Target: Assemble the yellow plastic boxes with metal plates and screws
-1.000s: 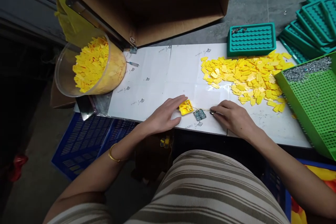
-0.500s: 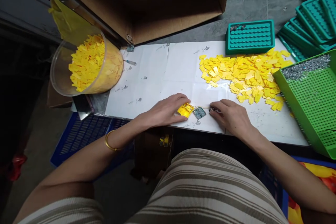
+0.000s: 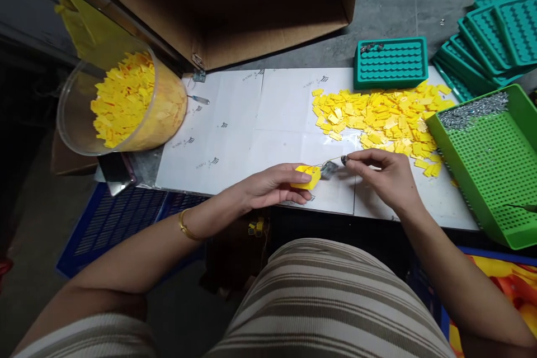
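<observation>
My left hand (image 3: pixel 279 183) grips a small yellow plastic housing (image 3: pixel 311 177), thumb on top and fingers beneath, raised just off the white table sheet. Between my hands a small green circuit board (image 3: pixel 329 170) hangs blurred from thin wires joined to the housing. My right hand (image 3: pixel 380 170) pinches a small dark round part (image 3: pixel 344 160) at the end of a wire, between thumb and forefinger. The kind of that part is too small to make out.
A tub of yellow pieces (image 3: pixel 170 109) stands left, by a screwdriver (image 3: pixel 198 99). Loose yellow plates (image 3: pixel 386 117) lie behind my right hand. Beyond are a teal tray (image 3: pixel 392 81), a green basket (image 3: pixel 482 179) with screws (image 3: pixel 478 111), and a cardboard box (image 3: pixel 272 45).
My left hand has lifted and tilted the yellow housing off the table. My right hand has risen with the dark round part, and the circuit board now dangles.
</observation>
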Demonstrator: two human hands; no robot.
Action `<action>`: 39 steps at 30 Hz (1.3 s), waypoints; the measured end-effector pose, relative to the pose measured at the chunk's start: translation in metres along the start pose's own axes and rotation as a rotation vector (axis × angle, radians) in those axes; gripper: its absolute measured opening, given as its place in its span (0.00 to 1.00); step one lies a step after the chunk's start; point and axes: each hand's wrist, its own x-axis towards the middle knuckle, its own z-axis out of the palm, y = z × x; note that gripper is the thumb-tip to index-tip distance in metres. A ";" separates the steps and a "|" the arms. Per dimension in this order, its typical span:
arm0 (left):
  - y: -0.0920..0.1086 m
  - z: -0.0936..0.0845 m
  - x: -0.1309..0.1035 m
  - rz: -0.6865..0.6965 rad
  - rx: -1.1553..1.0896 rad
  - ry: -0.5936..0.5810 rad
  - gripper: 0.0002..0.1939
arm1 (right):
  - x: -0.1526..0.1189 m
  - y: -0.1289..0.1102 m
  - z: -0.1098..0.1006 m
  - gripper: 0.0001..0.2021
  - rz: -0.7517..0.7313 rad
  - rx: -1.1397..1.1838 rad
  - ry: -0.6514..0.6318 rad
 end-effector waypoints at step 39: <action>-0.018 0.043 0.022 0.387 0.197 0.048 0.23 | -0.033 -0.011 0.002 0.06 -0.178 -0.390 -0.122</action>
